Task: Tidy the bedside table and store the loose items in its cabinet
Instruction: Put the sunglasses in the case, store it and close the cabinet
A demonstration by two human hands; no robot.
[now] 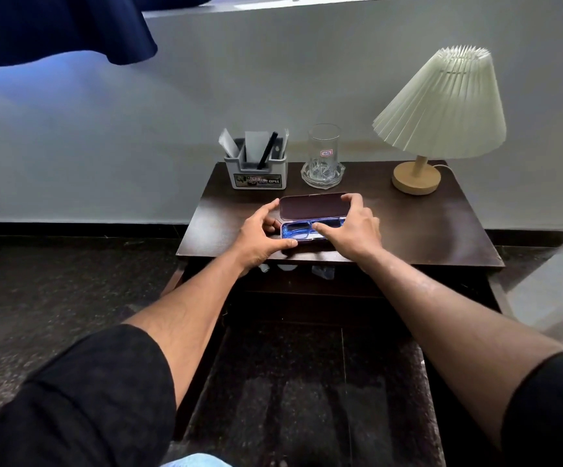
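Note:
An open glasses case (314,207) lies near the front of the dark wooden bedside table (425,227), its brown lid raised. Blue-framed glasses (302,227) rest inside it. My left hand (261,232) grips the case's left end, thumb along the front edge. My right hand (354,227) holds the right end, fingers on top of the lid's far corner. Below the tabletop the cabinet (307,288) stands open, with a few pale items just visible under the table's front edge.
A grey organiser box (260,171) with papers and a black pen stands at the back left. A drinking glass (324,153) sits in a glass dish beside it. A pleated lamp (442,106) stands at the back right. Dark speckled floor surrounds the table.

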